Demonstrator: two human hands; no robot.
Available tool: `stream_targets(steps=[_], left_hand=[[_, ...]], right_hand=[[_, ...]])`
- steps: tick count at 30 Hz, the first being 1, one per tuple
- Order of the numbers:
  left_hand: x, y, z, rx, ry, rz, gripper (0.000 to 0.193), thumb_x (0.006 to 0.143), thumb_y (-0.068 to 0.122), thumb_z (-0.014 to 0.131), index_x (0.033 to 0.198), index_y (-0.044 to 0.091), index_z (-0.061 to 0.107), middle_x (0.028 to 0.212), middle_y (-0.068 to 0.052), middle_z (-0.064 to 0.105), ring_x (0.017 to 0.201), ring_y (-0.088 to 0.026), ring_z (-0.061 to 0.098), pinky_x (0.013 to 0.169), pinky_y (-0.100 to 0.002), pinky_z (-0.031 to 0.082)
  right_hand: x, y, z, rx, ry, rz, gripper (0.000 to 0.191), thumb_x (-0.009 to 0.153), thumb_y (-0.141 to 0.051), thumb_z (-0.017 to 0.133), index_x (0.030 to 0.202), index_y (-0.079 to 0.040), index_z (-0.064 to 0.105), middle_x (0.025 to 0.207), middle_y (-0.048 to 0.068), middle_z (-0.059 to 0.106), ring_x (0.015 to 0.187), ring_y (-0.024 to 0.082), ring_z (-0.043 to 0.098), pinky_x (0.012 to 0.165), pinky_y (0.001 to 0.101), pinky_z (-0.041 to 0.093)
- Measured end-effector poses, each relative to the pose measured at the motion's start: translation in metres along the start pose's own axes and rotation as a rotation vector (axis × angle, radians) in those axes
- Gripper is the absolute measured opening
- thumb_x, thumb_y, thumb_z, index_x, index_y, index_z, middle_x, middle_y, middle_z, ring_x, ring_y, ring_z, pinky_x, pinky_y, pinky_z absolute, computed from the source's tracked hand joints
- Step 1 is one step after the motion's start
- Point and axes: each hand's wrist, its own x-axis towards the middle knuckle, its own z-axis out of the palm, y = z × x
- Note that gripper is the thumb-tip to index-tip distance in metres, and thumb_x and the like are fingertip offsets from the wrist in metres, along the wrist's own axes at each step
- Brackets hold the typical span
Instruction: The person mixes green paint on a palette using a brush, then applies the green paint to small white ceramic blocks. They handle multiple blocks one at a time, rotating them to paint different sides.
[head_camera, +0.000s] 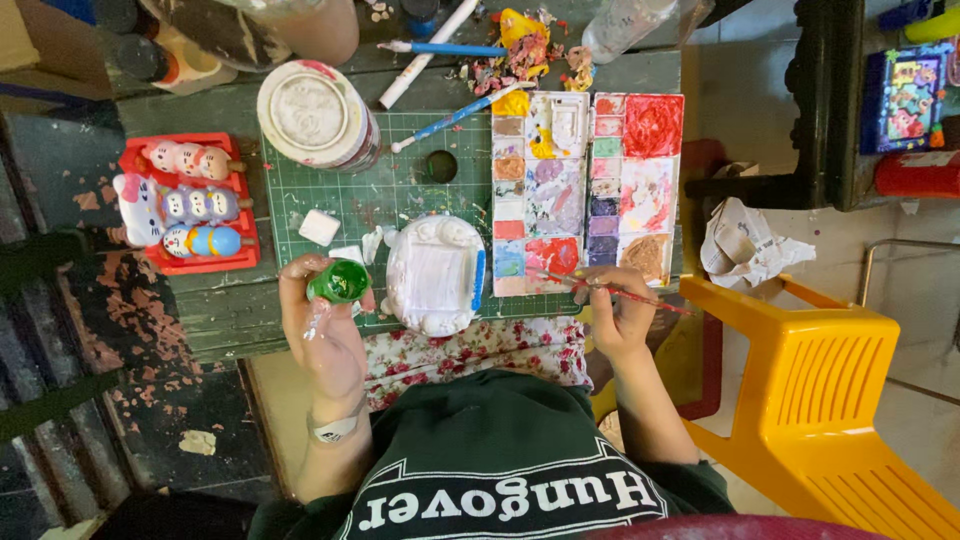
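Green table (250, 310) (cutting mat (400, 190), palette (585, 190))

The little pot (340, 281) is shiny green plastic. The white figure (433, 275) looks chalky and dull, like plaster. The desk (225, 310) is old dark wood, rough and scratched. The mat (400, 190) is smooth green rubber. The palette (586, 190) is white plastic, messy with dried paint. The chair (820, 390) is smooth yellow plastic. The cloth (470, 352) is soft and flowery.
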Motion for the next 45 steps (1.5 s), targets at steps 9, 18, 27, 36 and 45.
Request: stream_targets(steps=[9,18,27,36,45], left_hand=[[0.0,0.0,-0.005,-0.01,-0.039,-0.004,0.044,0.103,0.033,0.064,0.132,0.004,0.048,0.116,-0.009,0.056,0.097,-0.02,0.057,0.08,-0.036,0.047],[-0.003,-0.004,-0.005,-0.03,-0.022,-0.013,0.041,0.103,0.029,0.063,0.132,0.003,0.048,0.119,-0.009,0.055,0.099,-0.021,0.057,0.082,-0.038,0.048],[-0.004,-0.004,-0.004,-0.027,-0.014,-0.014,0.042,0.103,0.029,0.062,0.133,0.004,0.047,0.121,-0.009,0.054,0.101,-0.021,0.058,0.081,-0.039,0.047],[-0.003,-0.005,-0.004,-0.028,-0.033,-0.001,0.043,0.104,0.03,0.063,0.135,0.004,0.047,0.123,-0.009,0.054,0.101,-0.021,0.057,0.082,-0.039,0.048],[-0.003,-0.004,-0.003,-0.016,-0.026,0.002,0.042,0.104,0.029,0.062,0.134,0.004,0.047,0.126,-0.008,0.054,0.101,-0.021,0.058,0.081,-0.039,0.048]], right_hand=[[0.01,-0.006,0.013,-0.233,-0.079,-0.139,0.006,0.099,-0.004,0.062,0.104,-0.002,0.063,0.103,0.014,0.074,0.088,0.023,0.072,0.08,0.0322,0.056],[0.009,-0.001,0.001,-0.123,-0.122,0.11,0.013,0.101,-0.004,0.058,0.111,0.0,0.065,0.107,0.013,0.071,0.096,0.019,0.067,0.089,0.0307,0.052],[0.024,-0.009,0.005,-0.121,-0.116,0.046,0.01,0.1,-0.003,0.058,0.108,-0.001,0.064,0.105,0.013,0.072,0.092,0.019,0.068,0.084,0.0313,0.053],[0.03,-0.014,0.001,-0.128,-0.156,0.096,0.011,0.1,-0.003,0.059,0.107,0.0,0.067,0.098,0.011,0.07,0.085,0.019,0.063,0.079,0.0303,0.05],[0.028,-0.015,-0.004,-0.137,-0.12,0.073,0.01,0.102,-0.002,0.059,0.108,0.0,0.066,0.096,0.01,0.067,0.083,0.018,0.061,0.078,0.0305,0.048]])
